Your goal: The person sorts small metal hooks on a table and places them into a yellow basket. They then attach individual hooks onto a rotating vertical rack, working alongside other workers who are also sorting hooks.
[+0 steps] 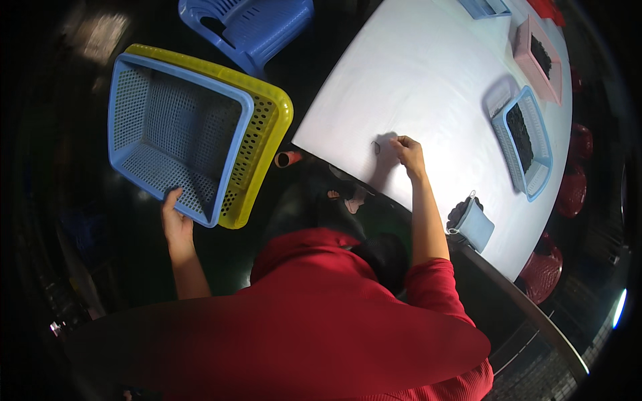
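Observation:
My left hand (176, 220) is closed on the near rim of a light-blue perforated plastic basket (231, 95), its thumb lying over the edge. Nothing shows inside the basket. Directly behind it is a yellow-green perforated basket (267, 137); whether the two are nested or stacked I cannot tell. Over the white table (374, 73), near its edge, my right hand (409, 152) has its fingers pinched together. Whatever they may hold is too small to make out. A small thin dark loop (376, 148) shows on the tabletop just left of these fingertips, beside the hand's shadow.
On the table's right side stand a blue basket (539, 179) and a pink basket (548, 90), both with dark pieces inside. A grey-blue pouch (476, 227) lies by the near edge. Beyond are a blue plastic chair (267, 27) and several red stools (543, 271).

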The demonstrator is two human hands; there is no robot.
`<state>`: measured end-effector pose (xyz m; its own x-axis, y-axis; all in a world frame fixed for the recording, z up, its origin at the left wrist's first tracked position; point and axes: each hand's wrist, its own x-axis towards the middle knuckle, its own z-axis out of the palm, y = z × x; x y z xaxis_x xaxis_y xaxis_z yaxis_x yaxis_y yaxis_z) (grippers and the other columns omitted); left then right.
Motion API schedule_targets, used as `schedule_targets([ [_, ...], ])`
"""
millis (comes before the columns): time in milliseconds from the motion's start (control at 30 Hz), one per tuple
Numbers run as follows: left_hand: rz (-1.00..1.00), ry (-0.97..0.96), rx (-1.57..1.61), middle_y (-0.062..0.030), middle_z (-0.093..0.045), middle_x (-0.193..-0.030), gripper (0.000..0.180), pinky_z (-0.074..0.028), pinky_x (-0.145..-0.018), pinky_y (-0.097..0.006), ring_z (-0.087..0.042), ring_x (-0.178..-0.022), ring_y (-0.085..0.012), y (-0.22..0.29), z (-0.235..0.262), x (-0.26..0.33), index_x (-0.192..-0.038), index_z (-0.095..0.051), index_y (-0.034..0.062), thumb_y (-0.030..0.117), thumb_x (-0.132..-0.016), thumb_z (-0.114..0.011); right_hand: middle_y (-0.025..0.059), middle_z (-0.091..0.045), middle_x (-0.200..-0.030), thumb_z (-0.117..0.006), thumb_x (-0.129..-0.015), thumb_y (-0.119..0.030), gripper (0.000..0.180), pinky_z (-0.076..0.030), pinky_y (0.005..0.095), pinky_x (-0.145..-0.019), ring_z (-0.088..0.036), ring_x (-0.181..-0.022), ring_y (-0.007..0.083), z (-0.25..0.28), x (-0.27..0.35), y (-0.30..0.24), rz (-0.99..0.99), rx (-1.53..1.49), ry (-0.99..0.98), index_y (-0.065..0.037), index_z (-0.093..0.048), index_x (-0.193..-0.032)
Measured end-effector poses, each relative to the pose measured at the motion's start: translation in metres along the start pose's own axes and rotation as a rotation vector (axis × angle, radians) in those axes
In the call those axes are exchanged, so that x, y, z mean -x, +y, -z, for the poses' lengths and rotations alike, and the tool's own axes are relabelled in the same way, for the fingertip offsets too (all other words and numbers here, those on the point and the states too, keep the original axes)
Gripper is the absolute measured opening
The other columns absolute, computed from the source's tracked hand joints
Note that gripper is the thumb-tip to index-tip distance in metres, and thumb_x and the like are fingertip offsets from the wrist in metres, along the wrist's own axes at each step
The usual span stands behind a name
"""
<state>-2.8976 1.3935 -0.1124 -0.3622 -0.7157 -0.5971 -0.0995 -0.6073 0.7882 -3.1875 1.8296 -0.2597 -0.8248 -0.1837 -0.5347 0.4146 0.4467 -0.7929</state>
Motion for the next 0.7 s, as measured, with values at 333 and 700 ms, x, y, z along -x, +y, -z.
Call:
schedule_targets([
  [333, -0.014, 0.387, 0.093, -0.0148, -0.057, -0.099, 0.037, -0.046, -0.083, -0.040, -0.057, -0.090, -0.0291, -0.019, 0.017, 0.027, -0.108, -0.051, -0.0065, 0.006, -0.074, -0.055, 0.0188, -0.064, -0.076, -0.059, -0.079, -0.028, 0.031, -0.047, 0.0415, -0.070, -0.062, -0.076, 0.0333, 0.029, -0.144, 0.020, 0.312, 0.828, 0.157, 0.002, -0.061, -0.082],
  [700, -0.224, 0.876, 0.568, -0.0106, -0.057, -0.088, 0.031, -0.050, -0.063, -0.033, -0.059, -0.077, -0.0226, -0.077, -0.006, 0.049, -0.105, -0.051, 0.0030, 0.007, -0.074, -0.054, -0.0041, -0.029, -0.054, -0.061, -0.085, -0.027, 0.025, -0.021, 0.0195, -0.036, -0.026, -0.042, 0.0054, 0.001, -0.258, -0.297, 0.287, -0.568, -0.471, -0.017, -0.043, -0.070],
])
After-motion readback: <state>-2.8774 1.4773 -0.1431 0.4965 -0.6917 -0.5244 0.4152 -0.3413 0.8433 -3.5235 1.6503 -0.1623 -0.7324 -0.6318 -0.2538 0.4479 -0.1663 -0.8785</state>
